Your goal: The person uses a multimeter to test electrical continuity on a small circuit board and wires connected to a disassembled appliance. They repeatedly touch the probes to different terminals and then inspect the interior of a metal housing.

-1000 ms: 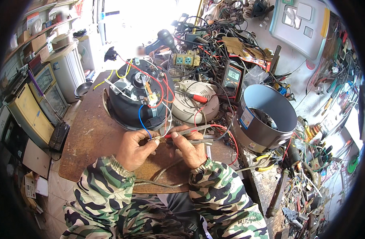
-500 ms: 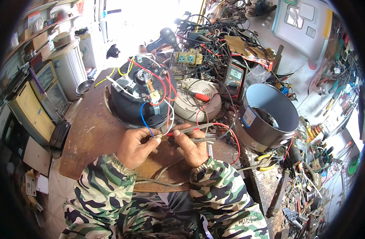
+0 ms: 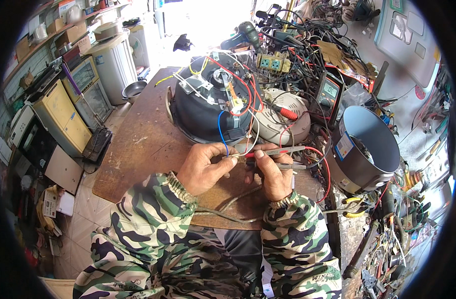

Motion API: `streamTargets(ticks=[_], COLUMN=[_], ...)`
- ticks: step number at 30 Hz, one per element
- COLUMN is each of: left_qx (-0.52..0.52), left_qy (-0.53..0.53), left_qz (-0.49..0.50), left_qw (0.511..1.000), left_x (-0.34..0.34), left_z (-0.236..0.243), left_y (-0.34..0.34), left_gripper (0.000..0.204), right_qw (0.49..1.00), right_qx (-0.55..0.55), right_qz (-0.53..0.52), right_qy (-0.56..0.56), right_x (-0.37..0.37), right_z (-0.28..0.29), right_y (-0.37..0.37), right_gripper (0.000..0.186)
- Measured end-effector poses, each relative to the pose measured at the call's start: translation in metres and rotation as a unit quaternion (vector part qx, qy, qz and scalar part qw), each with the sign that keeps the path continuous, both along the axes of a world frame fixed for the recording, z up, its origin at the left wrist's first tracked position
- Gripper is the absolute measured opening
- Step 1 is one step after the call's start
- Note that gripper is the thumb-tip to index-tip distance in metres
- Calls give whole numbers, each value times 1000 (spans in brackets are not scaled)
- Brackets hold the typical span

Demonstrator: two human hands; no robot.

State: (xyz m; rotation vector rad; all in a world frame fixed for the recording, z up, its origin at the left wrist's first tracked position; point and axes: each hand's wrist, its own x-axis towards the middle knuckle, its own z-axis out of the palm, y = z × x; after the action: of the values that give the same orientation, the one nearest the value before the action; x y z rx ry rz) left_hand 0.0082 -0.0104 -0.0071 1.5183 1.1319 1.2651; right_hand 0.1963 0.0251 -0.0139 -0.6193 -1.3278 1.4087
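View swung leftward: left hand (image 3: 204, 168) pinches blue wire (image 3: 220, 130), right hand (image 3: 275, 177) grips probes (image 3: 287, 150).

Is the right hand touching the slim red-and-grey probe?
Touching. The head view shows the slim red-and-grey probe held in the right hand, passing between its fingers.

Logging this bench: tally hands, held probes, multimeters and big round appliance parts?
Hands: 2 (left hand, right hand)
Probes: 2 (red-cabled probe, dark probe)
Multimeter: 1
Round parts: 3 (black housing, beige part, grey cylinder)
Total: 8
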Motion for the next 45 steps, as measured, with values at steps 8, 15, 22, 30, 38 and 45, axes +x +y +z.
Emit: streamTargets(ticks=[8,15,22,30,38,45], left_qx=[4,-13,1,-24,-16,-18], left_qy=[-13,-24,-10,-22,-31,-27], left_qz=[1,-4,12,0,-8,-5], left_qw=[1000,1000,1000,999,999,999], left_x=[0,1,2,2,3,2], left_z=[-1,2,0,5,6,8], left_y=[1,-1,0,-3,-4,-5], left_gripper=[23,23,23,20,20,21], right_qw=[1000,1000,1000,999,1000,1000], right_qx=[-3,13,2,-1,1,-1], right_qz=[5,1,5,27,27,21], right_qy=[-7,-19,13,18,1,8], right_x=[1,2,-1,3,4,3], right_z=[5,-1,4,1,4,2], right_y=[-2,2,-3,-2,-1,-1], right_gripper=[30,33,26,26,28,26])
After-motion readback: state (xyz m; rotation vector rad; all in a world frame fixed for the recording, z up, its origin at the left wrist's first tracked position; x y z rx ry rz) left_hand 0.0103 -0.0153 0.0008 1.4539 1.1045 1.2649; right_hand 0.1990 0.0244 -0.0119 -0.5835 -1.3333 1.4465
